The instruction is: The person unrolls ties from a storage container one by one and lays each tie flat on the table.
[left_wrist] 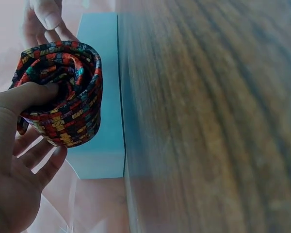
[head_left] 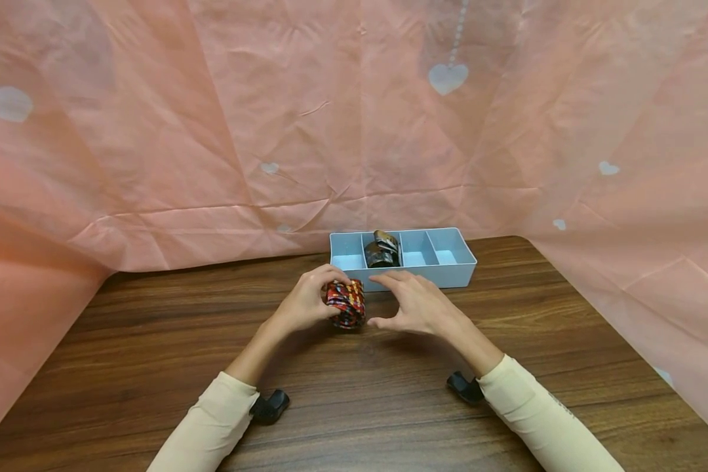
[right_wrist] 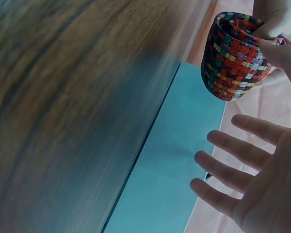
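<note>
A rolled-up necktie point(head_left: 348, 305) with a red, black and yellow woven pattern is held by my left hand point(head_left: 303, 301), in front of the box. In the left wrist view, the thumb presses into the spiral end of the roll point(left_wrist: 72, 121) while the fingers go round its outside. My right hand point(head_left: 421, 305) is just to the right of the roll, fingers spread and nothing gripped. Behind both hands stands a light blue divided box point(head_left: 442, 276). Its second compartment from the left holds a dark rolled necktie point(head_left: 382, 252) with gold markings.
The box stands near the back edge of the brown wooden table point(head_left: 366, 406). Pink cloth point(head_left: 301, 131) with white hearts hangs behind the table and on both sides. Black wrist devices, one below each wrist point(head_left: 270, 406), sit low over the tabletop.
</note>
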`<state>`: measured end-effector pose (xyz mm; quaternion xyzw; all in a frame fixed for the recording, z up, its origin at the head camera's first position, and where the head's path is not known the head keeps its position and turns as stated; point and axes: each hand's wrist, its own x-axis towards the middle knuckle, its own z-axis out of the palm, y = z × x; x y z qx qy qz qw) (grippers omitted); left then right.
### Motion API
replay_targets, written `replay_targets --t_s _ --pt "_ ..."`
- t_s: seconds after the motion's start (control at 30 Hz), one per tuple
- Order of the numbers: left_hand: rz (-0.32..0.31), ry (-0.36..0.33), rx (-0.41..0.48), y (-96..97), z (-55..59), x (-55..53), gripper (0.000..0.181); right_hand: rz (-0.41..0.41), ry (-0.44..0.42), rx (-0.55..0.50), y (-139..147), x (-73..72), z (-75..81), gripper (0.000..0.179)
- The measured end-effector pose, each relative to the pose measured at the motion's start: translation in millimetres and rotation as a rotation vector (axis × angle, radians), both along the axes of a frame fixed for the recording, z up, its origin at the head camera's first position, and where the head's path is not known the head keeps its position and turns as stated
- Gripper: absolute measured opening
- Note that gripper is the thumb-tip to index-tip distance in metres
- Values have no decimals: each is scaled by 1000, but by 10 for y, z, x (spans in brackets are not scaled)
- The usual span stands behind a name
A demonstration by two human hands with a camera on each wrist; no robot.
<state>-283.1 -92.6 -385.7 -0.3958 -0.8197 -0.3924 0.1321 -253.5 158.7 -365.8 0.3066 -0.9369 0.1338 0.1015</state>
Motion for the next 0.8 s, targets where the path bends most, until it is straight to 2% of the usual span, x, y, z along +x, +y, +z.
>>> replay_targets --t_s 0.5,0.8 --pt "22 -9 -120 40 53 -96 42 -8 -9 -3 -29 -15 33 84" --pt "31 -7 -184 47 67 -101 43 -10 -21 4 -46 -28 27 82"
